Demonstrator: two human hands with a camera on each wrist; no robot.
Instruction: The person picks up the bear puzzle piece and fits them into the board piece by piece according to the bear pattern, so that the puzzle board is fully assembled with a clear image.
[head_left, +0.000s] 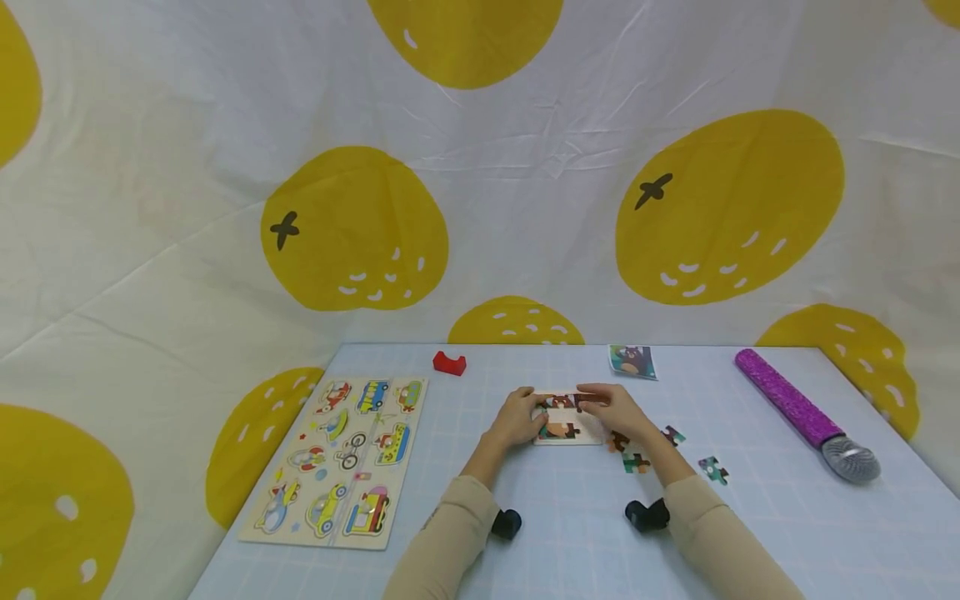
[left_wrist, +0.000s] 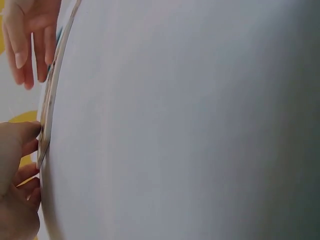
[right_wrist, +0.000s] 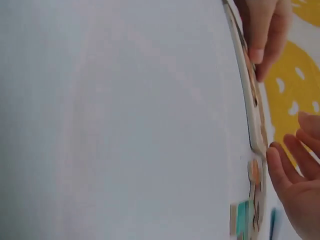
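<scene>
Closest to my remote feed, two beige sleeves are stretching over the pale blue table, with a black gadget showing at each wrist. Off to the left, the wooden vehicle puzzle board is lying on its own, its car and train pictures facing up. Four loose jigsaw pieces are sitting around the right forearm, some nearly under it.

A bit farther in, I'm seeing the small jigsaw tray lying flat between the hands, bear-picture pieces filling its top and another resting at its lower left. The left hand is gripping the tray's left edge, thumb and fingers curled in on it. The right hand is hanging around the upper right corner, fingers loosely bent and apart; I'm not able to tell if they're touching the brown piece there.

Over on the right, a purple glitter microphone is lying at a slant. Toward the back edge, a bear picture card and a red block are sitting well apart, and behind everything a yellow fruit-print cloth is hanging.
</scene>
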